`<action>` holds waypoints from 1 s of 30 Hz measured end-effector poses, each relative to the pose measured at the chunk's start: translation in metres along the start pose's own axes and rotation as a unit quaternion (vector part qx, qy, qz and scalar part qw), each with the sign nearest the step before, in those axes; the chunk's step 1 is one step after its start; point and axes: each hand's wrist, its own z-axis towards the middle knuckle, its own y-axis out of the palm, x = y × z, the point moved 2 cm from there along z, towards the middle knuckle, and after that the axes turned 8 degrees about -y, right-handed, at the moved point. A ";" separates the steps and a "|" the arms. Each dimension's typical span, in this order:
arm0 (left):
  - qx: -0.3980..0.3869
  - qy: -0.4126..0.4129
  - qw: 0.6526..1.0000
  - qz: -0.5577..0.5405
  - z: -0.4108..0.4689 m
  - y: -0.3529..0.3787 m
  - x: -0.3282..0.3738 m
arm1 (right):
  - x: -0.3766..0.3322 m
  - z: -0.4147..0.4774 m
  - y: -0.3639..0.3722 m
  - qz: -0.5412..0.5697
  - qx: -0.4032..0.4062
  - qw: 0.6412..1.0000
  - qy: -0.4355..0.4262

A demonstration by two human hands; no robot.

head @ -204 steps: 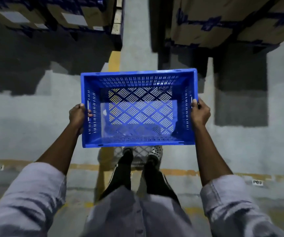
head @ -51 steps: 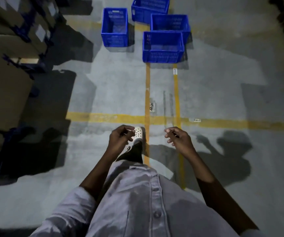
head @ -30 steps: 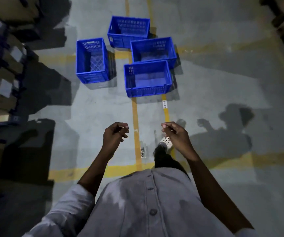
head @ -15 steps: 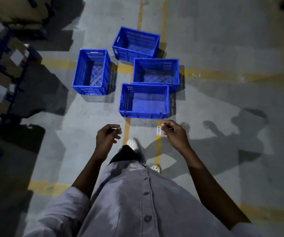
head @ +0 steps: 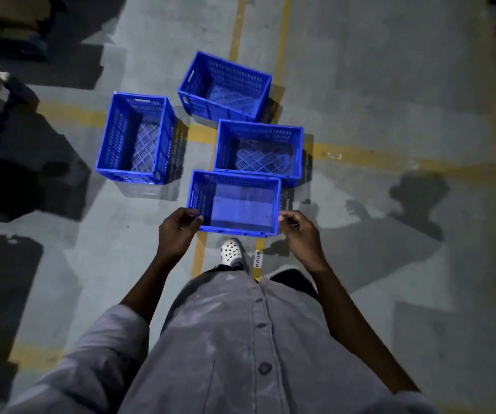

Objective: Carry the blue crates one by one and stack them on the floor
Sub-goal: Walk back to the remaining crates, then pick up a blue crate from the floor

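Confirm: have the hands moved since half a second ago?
Yes: left hand and right hand advanced past the floor label to the nearest crate.

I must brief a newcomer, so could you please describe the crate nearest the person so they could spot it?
On the grey floor, where yellow lines cross, stands a cluster of blue crates. Take the crate nearest the person's white shoe, between the left hand and right hand. Its bottom looks solid; the other crates have lattice bottoms.
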 end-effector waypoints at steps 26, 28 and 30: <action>0.172 -0.195 0.937 0.233 0.431 0.141 -0.348 | 0.439 0.350 0.193 -0.094 0.122 0.976 0.156; 0.204 -0.245 0.921 0.225 0.456 0.140 -0.382 | 0.469 0.348 0.206 -0.120 0.113 0.963 0.212; 0.208 -0.267 0.916 0.213 0.475 0.143 -0.395 | 0.496 0.346 0.215 -0.119 0.098 0.956 0.251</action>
